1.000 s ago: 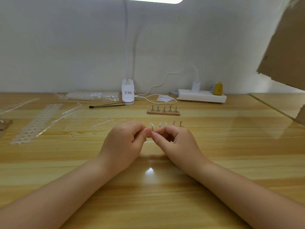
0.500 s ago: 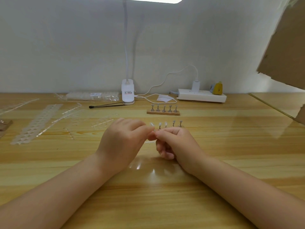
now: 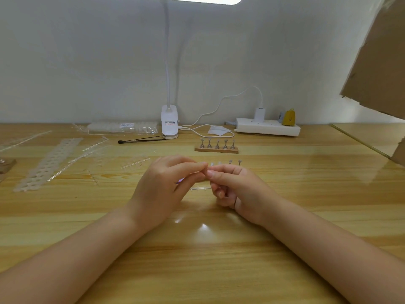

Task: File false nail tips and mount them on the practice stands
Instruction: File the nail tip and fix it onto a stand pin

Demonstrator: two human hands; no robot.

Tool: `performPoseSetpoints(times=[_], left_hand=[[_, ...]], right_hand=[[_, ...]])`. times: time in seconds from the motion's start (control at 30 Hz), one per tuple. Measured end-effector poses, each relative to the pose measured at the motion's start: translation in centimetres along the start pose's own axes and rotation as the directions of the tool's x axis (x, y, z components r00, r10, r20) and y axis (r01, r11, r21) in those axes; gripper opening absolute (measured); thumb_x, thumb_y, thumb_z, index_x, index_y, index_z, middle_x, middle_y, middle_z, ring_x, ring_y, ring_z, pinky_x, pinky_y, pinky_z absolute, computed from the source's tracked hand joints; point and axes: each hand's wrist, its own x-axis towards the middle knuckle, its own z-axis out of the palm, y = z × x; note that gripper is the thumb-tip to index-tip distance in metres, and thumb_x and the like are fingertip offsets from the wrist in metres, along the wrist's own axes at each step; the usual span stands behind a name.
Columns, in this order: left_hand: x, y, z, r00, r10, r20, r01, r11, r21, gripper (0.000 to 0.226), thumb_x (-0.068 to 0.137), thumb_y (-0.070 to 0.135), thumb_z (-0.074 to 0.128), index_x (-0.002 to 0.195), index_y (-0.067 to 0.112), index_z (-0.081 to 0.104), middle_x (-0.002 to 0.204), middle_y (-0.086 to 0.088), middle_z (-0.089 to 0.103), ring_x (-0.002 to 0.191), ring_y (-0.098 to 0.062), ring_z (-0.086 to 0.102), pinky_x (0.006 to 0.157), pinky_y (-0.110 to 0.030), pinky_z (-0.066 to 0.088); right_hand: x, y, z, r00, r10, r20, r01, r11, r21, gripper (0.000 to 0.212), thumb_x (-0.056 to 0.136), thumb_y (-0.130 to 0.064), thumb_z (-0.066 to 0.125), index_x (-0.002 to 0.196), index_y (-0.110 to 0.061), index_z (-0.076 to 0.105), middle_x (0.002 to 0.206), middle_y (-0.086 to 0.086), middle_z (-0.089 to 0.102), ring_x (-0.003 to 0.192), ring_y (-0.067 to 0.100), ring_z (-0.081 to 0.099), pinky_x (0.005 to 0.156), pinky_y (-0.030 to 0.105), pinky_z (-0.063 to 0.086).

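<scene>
On glossy wooden table | left hand, right hand fingertips meeting

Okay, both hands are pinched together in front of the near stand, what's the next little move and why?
Probably carry whatever the left hand and right hand pinch, too small to see, forward onto the near stand: two right pegs look bare, and the far stand sits further back.
</scene>
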Motion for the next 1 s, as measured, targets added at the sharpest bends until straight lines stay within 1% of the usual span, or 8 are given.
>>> performPoseSetpoints(times=[0.2, 0.37, 0.5, 0.57, 0.63, 0.77, 0.87, 1.0], left_hand=[[0.1, -0.1, 0.2, 0.997, -0.062, 0.043, 0.066, 0.993, -0.097, 0.026, 0.087, 0.028, 0.058, 0.112, 0.026, 0.066, 0.103, 0.016, 0.059, 0.084, 0.0, 0.058, 0.077, -0.022, 0.051], [0.1, 0.1, 0.2, 0.999, -0.038, -0.001, 0.038, 0.996, -0.08, 0.03, 0.088, 0.032, 0.057, 0.107, 0.013, 0.07, 0.099, 0.011, 0.059, 0.079, -0.004, 0.059, 0.069, -0.031, 0.056], [0.1, 0.4, 0.2, 0.999, -0.04, -0.014, 0.039, 0.998, -0.056, 0.033, 0.088, 0.039, 0.061, 0.11, 0.015, 0.068, 0.101, 0.014, 0.058, 0.079, -0.004, 0.058, 0.073, -0.025, 0.052], [0.1, 0.3, 0.2, 0.996, -0.085, 0.004, 0.085, 0.996, 0.013, 0.041, 0.088, 0.045, 0.055, 0.118, 0.018, 0.063, 0.103, 0.013, 0.06, 0.081, -0.006, 0.057, 0.077, -0.025, 0.047], [0.1, -0.2, -0.2, 0.989, -0.145, 0.018, 0.138, 0.966, 0.217, 0.047, 0.088, 0.05, 0.042, 0.117, 0.019, 0.063, 0.102, 0.009, 0.064, 0.083, -0.012, 0.058, 0.077, -0.031, 0.042], [0.2, -1.3, -1.0, 0.905, -0.375, 0.201, 0.146, 0.717, 0.682, 0.046, 0.079, 0.049, 0.031, 0.1, 0.027, 0.066, 0.094, 0.006, 0.061, 0.087, -0.021, 0.055, 0.077, -0.032, 0.036], [0.2, -1.8, -0.8, 0.869, -0.431, 0.244, 0.151, 0.699, 0.699, 0.028, 0.085, 0.043, 0.044, 0.1, 0.031, 0.063, 0.094, 0.008, 0.057, 0.089, -0.019, 0.052, 0.079, -0.03, 0.035], [0.1, -1.9, -0.6, 0.949, -0.298, 0.103, 0.198, 0.819, 0.538, 0.021, 0.089, 0.03, 0.059, 0.104, 0.019, 0.067, 0.093, 0.002, 0.062, 0.087, -0.023, 0.057, 0.077, -0.033, 0.04]], right_hand=[[-0.1, -0.1, -0.2, 0.999, 0.006, 0.052, -0.003, 0.998, -0.06, 0.011, 0.076, -0.021, 0.068, 0.084, -0.013, 0.067, 0.06, 0.0, 0.053, 0.049, 0.008, 0.047, 0.04, 0.016, 0.032], [0.1, 0.0, -0.1, 0.999, -0.003, 0.034, 0.004, 0.999, -0.036, 0.014, 0.074, -0.021, 0.069, 0.084, -0.011, 0.066, 0.059, -0.001, 0.053, 0.049, 0.007, 0.045, 0.039, 0.016, 0.031], [0.0, -0.2, -0.2, 0.996, 0.006, 0.085, -0.005, 1.0, -0.018, 0.008, 0.08, -0.022, 0.066, 0.081, -0.013, 0.065, 0.06, -0.003, 0.052, 0.05, 0.007, 0.047, 0.04, 0.016, 0.032], [-0.1, -0.3, -0.4, 0.994, 0.006, 0.109, -0.006, 1.0, 0.001, 0.008, 0.081, -0.023, 0.064, 0.079, -0.015, 0.063, 0.062, -0.003, 0.051, 0.052, 0.007, 0.046, 0.041, 0.016, 0.032], [-0.1, -0.3, -0.4, 0.992, 0.0, 0.123, -0.003, 1.0, 0.022, 0.008, 0.082, -0.023, 0.063, 0.078, -0.016, 0.062, 0.062, -0.003, 0.05, 0.053, 0.008, 0.046, 0.041, 0.016, 0.032], [-0.2, -0.4, -0.4, 0.991, 0.007, 0.131, -0.012, 0.999, 0.037, 0.006, 0.083, -0.021, 0.061, 0.081, -0.016, 0.059, 0.063, -0.003, 0.05, 0.055, 0.009, 0.046, 0.042, 0.016, 0.032], [-0.2, -0.5, -0.3, 0.991, 0.01, 0.135, -0.015, 0.999, 0.036, 0.006, 0.083, -0.021, 0.06, 0.083, -0.016, 0.058, 0.063, -0.003, 0.049, 0.056, 0.01, 0.046, 0.042, 0.016, 0.032], [-0.1, -0.5, -0.3, 0.995, 0.021, 0.097, -0.026, 0.998, 0.058, 0.008, 0.082, -0.021, 0.062, 0.079, -0.014, 0.059, 0.062, -0.002, 0.049, 0.054, 0.009, 0.046, 0.04, 0.017, 0.032]])
